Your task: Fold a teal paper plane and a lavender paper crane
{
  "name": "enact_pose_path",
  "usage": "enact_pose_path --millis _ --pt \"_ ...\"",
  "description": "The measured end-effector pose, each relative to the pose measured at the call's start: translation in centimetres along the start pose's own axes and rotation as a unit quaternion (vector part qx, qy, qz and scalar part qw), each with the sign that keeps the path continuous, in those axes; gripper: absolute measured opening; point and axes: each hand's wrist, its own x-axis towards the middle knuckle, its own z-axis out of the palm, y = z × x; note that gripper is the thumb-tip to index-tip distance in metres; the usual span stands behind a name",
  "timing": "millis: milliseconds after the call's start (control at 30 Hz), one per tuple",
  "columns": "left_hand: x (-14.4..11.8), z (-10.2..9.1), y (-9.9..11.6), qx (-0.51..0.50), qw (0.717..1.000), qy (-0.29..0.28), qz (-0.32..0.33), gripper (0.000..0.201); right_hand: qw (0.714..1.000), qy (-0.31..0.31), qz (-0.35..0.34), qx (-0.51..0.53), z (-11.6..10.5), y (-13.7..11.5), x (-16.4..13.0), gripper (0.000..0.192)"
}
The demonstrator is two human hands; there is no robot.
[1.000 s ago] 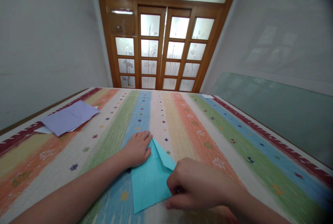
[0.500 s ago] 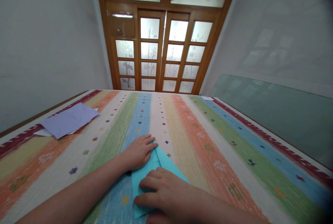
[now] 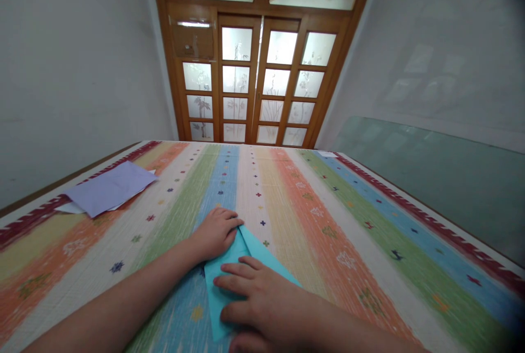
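Observation:
A folded sheet of turquoise paper lies on the striped tablecloth right in front of me, its narrow corner pointing away. Down its right side runs a slanting folded flap. At the far corner, my left hand is closed on the paper's upper left edge, fingertips at the tip. My right hand rests over the lower part of the sheet with its fingers spread, hiding the paper's lower right portion. Its thumb is partly cut off by the bottom of the view.
The striped tablecloth covers the table. A purple sheet lies over white paper at the left edge. Near the far right corner is a small white piece. A greenish panel stands along the right side, and wooden glazed doors are beyond.
My left hand has shifted slightly left and the paper's tip with it. The fingers of my right hand have moved a little and spread on the sheet.

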Motion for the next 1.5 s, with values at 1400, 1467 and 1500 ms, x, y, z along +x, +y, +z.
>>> enact_pose_path --millis 1400,1467,1500 --pt "-0.5 -1.3 1.4 -0.044 0.996 -0.035 0.075 0.039 0.967 0.066 0.243 -0.033 -1.4 6.7 -2.3 0.036" --pt "-0.4 -1.2 1.4 -0.042 0.996 -0.034 0.077 0.034 0.964 0.066 0.255 -0.04 -1.3 6.9 -2.4 0.032" --pt "-0.4 -1.2 1.4 -0.041 0.996 -0.033 0.078 0.032 0.963 0.064 0.259 -0.044 -1.3 7.0 -2.4 0.03"
